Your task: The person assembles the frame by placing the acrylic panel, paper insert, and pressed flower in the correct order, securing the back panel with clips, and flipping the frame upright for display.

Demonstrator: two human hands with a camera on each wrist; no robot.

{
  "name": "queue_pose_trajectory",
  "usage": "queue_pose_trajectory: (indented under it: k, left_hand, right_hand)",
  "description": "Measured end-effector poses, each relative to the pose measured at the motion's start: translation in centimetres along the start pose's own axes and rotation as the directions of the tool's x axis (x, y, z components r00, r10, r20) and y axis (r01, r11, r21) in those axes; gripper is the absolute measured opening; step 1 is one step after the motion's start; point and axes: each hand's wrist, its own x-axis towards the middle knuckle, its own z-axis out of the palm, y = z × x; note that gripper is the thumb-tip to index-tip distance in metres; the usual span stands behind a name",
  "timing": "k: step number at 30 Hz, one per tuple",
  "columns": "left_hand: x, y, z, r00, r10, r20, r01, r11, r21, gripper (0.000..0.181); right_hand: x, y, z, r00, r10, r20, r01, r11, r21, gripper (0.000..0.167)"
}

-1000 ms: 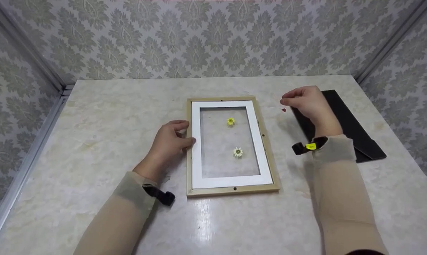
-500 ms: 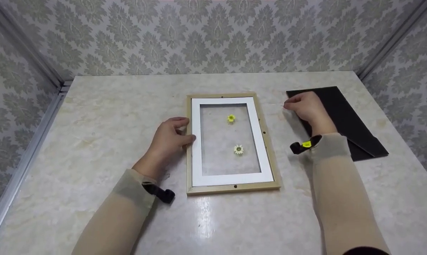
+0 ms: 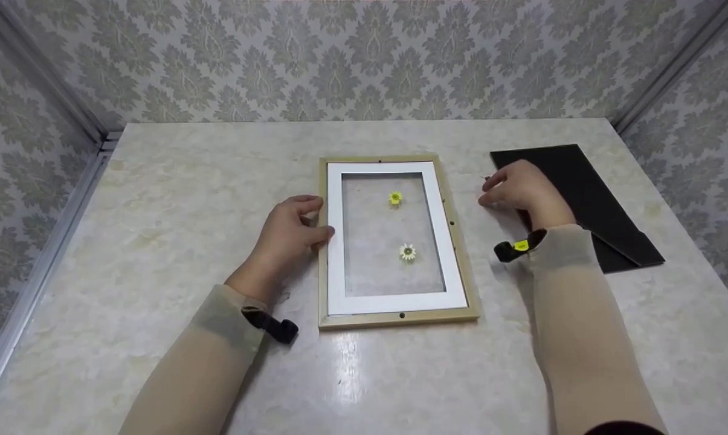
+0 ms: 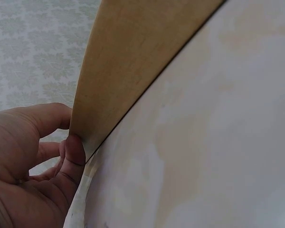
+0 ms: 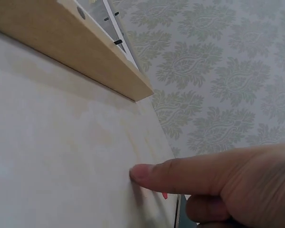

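A light wooden picture frame [image 3: 364,321] with a white mat lies on the table. My left hand [image 3: 286,228] grips its left edge between thumb and fingers; the left wrist view shows the frame's wooden side [image 4: 123,57]. Seen through the pane are a small yellow flower [image 3: 395,198] and, lower down, a white flower [image 3: 408,252]. To the right of the frame, my right hand [image 3: 524,192] reaches low over the table, fingertips slightly apart. A tiny red flower-like piece [image 5: 165,195] shows just beside its fingers in the right wrist view, mostly hidden.
A black board [image 3: 599,199] with a folded flap lies at the right, partly under my right forearm and hand. Patterned wallpaper [image 3: 339,66] walls in the back and both sides of the pale marbled table [image 3: 176,181].
My right hand has come down and its fingertips now mostly cover the red piece that showed below them earlier. The left hand stays on the frame. The head view has tilted slightly.
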Motion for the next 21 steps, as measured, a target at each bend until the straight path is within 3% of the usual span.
queue_pose_trajectory:
  k: [21]
  left_hand:
    - [0.00,0.09,0.18,1.000,-0.015,0.004,0.015,1.000,-0.016,0.072]
  right_hand:
    - [0.07,0.16,0.63,1.000,-0.015,-0.023,0.015,1.000,-0.001,0.037]
